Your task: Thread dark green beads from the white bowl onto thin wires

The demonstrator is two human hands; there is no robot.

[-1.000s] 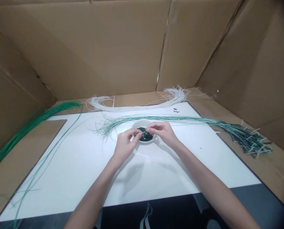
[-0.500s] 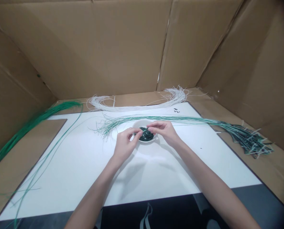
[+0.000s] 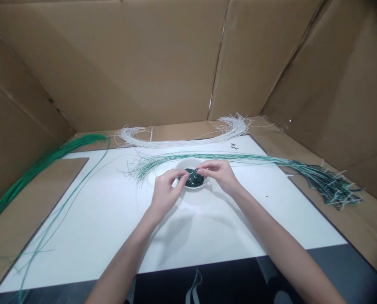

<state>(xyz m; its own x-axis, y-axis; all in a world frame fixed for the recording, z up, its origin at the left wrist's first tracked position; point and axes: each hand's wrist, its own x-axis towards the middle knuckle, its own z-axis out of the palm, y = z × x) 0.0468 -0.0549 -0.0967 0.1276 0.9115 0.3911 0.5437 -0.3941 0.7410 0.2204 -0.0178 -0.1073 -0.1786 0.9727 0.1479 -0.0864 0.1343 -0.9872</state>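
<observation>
A white bowl [image 3: 197, 188] holds a heap of small dark green beads [image 3: 195, 179]. Over its left rim, my left hand [image 3: 169, 185] is closed, thumb and forefinger pinched together. My right hand [image 3: 219, 174] pinches in the same way over the right rim, its fingertips a short way from the left ones. A short stretch of thin pale green cord [image 3: 192, 171] spans the space between the two pinches, just above the beads. Whether a bead sits in my right fingertips is too small to tell.
Behind the bowl lies a bundle of green cords [image 3: 239, 157], its beaded ends [image 3: 334, 188] at the right. White cords [image 3: 182, 144] curve along the back, and loose green cords [image 3: 49, 162] lie left. A few dark beads [image 3: 234, 146] rest on the white board [image 3: 112, 219]. Cardboard walls [image 3: 163, 63] surround it.
Both hands stay in almost the same place over the bowl. Only my right fingertips have shifted very slightly.
</observation>
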